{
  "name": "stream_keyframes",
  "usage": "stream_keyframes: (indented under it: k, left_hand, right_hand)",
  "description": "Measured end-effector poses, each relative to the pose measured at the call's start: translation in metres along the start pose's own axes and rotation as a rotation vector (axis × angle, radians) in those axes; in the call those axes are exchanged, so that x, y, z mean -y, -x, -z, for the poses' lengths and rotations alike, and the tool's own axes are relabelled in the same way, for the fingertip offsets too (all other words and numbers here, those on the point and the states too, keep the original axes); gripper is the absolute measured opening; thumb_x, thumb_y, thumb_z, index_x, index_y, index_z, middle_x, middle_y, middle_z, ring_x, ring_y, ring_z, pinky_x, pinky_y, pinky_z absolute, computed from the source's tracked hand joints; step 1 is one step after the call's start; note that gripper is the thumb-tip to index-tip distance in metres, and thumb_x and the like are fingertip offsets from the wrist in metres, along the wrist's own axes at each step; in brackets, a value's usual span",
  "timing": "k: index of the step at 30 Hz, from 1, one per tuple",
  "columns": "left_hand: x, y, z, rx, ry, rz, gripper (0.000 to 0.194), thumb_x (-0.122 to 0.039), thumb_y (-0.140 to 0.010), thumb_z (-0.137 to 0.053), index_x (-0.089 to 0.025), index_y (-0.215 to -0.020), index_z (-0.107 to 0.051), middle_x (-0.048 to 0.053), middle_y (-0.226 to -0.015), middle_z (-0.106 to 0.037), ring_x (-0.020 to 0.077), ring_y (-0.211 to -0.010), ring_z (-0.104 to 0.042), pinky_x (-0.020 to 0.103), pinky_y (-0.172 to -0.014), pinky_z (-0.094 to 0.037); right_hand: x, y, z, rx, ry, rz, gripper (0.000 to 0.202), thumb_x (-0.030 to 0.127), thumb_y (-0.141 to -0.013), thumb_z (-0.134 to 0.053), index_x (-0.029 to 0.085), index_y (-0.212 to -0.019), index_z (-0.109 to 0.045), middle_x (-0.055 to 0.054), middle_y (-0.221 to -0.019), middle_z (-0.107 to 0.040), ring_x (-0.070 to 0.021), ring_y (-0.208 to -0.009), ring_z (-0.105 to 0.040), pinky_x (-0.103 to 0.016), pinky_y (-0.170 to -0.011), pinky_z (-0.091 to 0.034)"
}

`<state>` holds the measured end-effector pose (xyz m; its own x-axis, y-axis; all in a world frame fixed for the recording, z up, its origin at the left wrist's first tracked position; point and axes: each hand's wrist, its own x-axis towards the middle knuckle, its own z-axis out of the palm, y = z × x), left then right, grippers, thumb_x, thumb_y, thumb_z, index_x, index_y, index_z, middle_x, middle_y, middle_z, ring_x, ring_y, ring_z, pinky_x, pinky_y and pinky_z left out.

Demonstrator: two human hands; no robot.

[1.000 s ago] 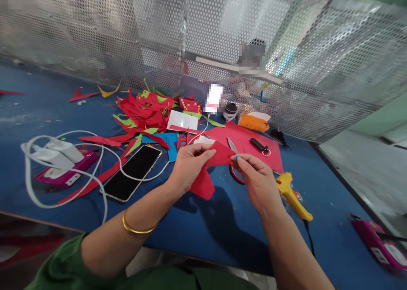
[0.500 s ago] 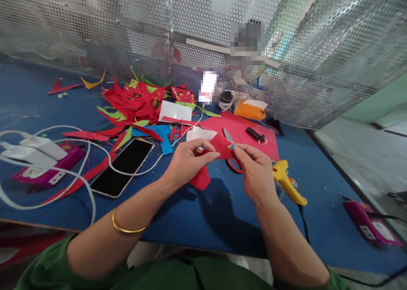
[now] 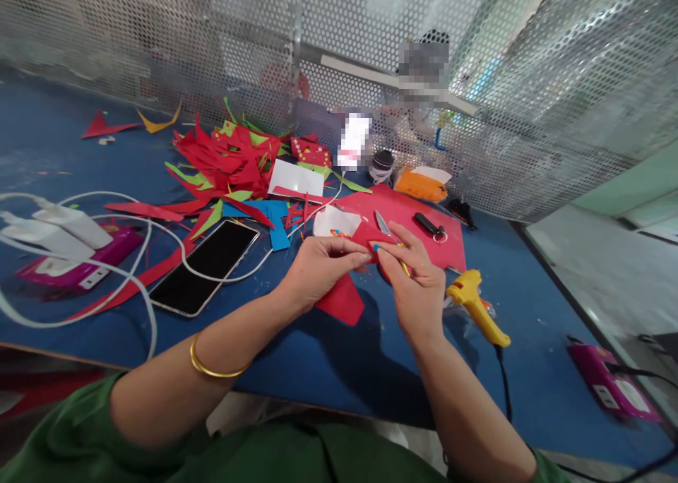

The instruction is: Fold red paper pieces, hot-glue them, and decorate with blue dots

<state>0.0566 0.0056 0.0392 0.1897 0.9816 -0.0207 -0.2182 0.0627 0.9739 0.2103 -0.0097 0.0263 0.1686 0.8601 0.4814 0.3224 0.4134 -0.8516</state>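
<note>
Above the blue table, my left hand is closed with thumb and fingers on a folded piece of red felt-like sheet, whose lower part hangs below the fingers. My right hand pinches a small blue piece at the red sheet's right side; whether it is stuck there I cannot tell. Behind the right fingers lie scissors, their handles mostly covered. A white scrap with tiny orange and blue bits is just past my left hand.
A yellow glue gun lies to the right, its cord running forward. To the left are a black phone, white cables and a purple power strip. Red scraps are heaped behind. A large red sheet carries a black key fob.
My right hand has shifted left and turned, bringing the blue piece further in over the red sheet. The hanging red part has swung slightly right and down. My view has tilted a little.
</note>
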Motion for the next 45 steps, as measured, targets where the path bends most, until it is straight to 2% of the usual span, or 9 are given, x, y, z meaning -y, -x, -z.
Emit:
stream_keyframes:
  k: [9,13,17,26,29,32,35,39,45]
  left_hand:
    - [0.000,0.001,0.000,-0.008,0.019,-0.013,0.008,-0.024,-0.074,-0.075,-0.016,-0.073,-0.075,0.002,-0.071,-0.073,0.0122,-0.067,-0.067,0.027,-0.075,-0.055]
    - [-0.001,0.001,0.000,-0.005,-0.043,-0.051,0.008,-0.024,-0.076,-0.073,-0.016,-0.073,-0.073,0.001,-0.072,-0.072,0.0127,-0.067,-0.068,0.027,-0.073,-0.055]
    - [0.001,0.000,0.002,0.004,-0.155,-0.110,0.010,-0.026,-0.079,-0.071,-0.017,-0.076,-0.072,0.001,-0.071,-0.071,0.0142,-0.068,-0.069,0.026,-0.072,-0.054]
    - [0.006,-0.001,0.004,0.045,-0.327,-0.230,0.014,-0.028,-0.083,-0.067,-0.017,-0.080,-0.073,0.002,-0.077,-0.072,0.0142,-0.073,-0.066,0.025,-0.071,-0.051]
    - [0.006,-0.001,0.004,0.022,-0.333,-0.235,0.014,-0.029,-0.083,-0.068,-0.017,-0.079,-0.075,0.003,-0.077,-0.073,0.0140,-0.071,-0.066,0.025,-0.070,-0.051]
    - [0.006,-0.001,0.005,-0.019,-0.347,-0.237,0.013,-0.028,-0.082,-0.068,-0.018,-0.080,-0.075,0.003,-0.078,-0.074,0.0145,-0.071,-0.067,0.025,-0.069,-0.051]
    - [0.006,-0.001,0.007,-0.064,-0.375,-0.265,0.013,-0.028,-0.083,-0.067,-0.019,-0.082,-0.076,0.003,-0.084,-0.076,0.0163,-0.075,-0.069,0.026,-0.070,-0.053]
    - [0.007,0.000,0.007,-0.074,-0.424,-0.288,0.012,-0.027,-0.083,-0.066,-0.020,-0.083,-0.076,0.002,-0.081,-0.075,0.0159,-0.073,-0.069,0.026,-0.069,-0.052]
    - [0.005,0.001,0.004,-0.034,-0.416,-0.287,0.013,-0.029,-0.082,-0.068,-0.018,-0.077,-0.072,0.002,-0.076,-0.071,0.0141,-0.070,-0.063,0.026,-0.068,-0.048]
  right_hand:
    - [0.001,0.004,-0.004,0.019,0.091,0.077,0.016,0.026,-0.086,-0.067,0.031,-0.096,-0.079,-0.003,-0.132,-0.066,-0.0214,-0.129,-0.054,-0.050,-0.114,-0.038]
    - [0.007,0.001,-0.001,-0.002,0.166,0.109,0.016,0.028,-0.087,-0.065,0.030,-0.096,-0.078,-0.005,-0.126,-0.068,-0.0217,-0.125,-0.057,-0.049,-0.111,-0.040]
    - [0.012,-0.003,0.003,-0.047,0.179,0.063,0.013,0.030,-0.087,-0.065,0.026,-0.088,-0.077,-0.007,-0.121,-0.071,-0.0232,-0.122,-0.059,-0.048,-0.110,-0.039]
    - [0.012,-0.005,0.005,0.043,0.201,0.034,0.009,0.028,-0.082,-0.067,0.022,-0.077,-0.072,-0.009,-0.124,-0.068,-0.0256,-0.128,-0.054,-0.047,-0.111,-0.036]
    - [0.011,-0.007,0.008,0.014,0.115,-0.053,0.011,0.031,-0.082,-0.067,0.022,-0.076,-0.070,-0.009,-0.127,-0.067,-0.0256,-0.128,-0.054,-0.046,-0.110,-0.036]
    - [0.007,-0.012,0.011,-0.036,-0.124,-0.263,0.013,0.035,-0.077,-0.072,0.022,-0.078,-0.070,-0.008,-0.124,-0.069,-0.0250,-0.121,-0.060,-0.043,-0.103,-0.042]
    - [0.006,-0.014,0.011,-0.029,-0.294,-0.397,0.018,0.037,-0.069,-0.078,0.022,-0.076,-0.070,-0.004,-0.105,-0.074,-0.0205,-0.098,-0.066,-0.036,-0.089,-0.049]
    - [0.008,-0.013,0.009,0.027,-0.250,-0.394,0.017,0.036,-0.068,-0.078,0.023,-0.074,-0.071,0.002,-0.073,-0.068,-0.0142,-0.070,-0.057,-0.029,-0.068,-0.046]
    - [0.006,-0.011,0.010,0.070,-0.127,-0.316,0.012,0.034,-0.075,-0.074,0.023,-0.077,-0.072,0.002,-0.076,-0.069,-0.0151,-0.077,-0.058,-0.030,-0.075,-0.045]
